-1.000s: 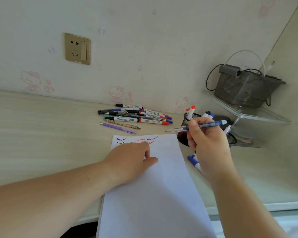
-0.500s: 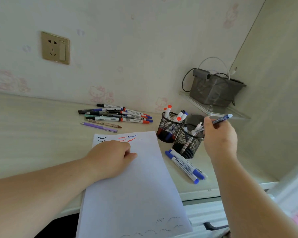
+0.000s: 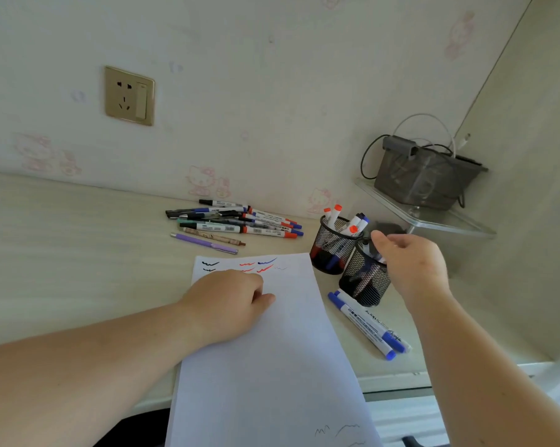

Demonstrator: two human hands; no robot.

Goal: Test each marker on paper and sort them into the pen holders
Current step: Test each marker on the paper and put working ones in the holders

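Moved: half a second ago the right hand (image 3: 412, 266) held a blue pen up by the holders; now that pen is gone from its fingers, and the hand hangs over the nearer pen holder (image 3: 364, 277).
Right grip: fingers loosely spread, holding nothing.
Pen's place: most likely dropped into the nearer holder, though I cannot pick it out among the pens standing there.
Left grip: the left hand (image 3: 228, 300) rests on the paper (image 3: 272, 366) with fingers curled under, pinning the sheet as before; it holds no pen that I can see.
Far holder: the second pen holder (image 3: 333, 245) stands touching the first, with red- and blue-capped markers in it.
Untested: the pile of markers (image 3: 236, 222) lies on the bench (image 3: 62, 253) behind the paper; two blue markers (image 3: 367, 324) lie beside the nearer holder.
Meaning: one pen sorted, many left; the next pick probably comes from the pile.
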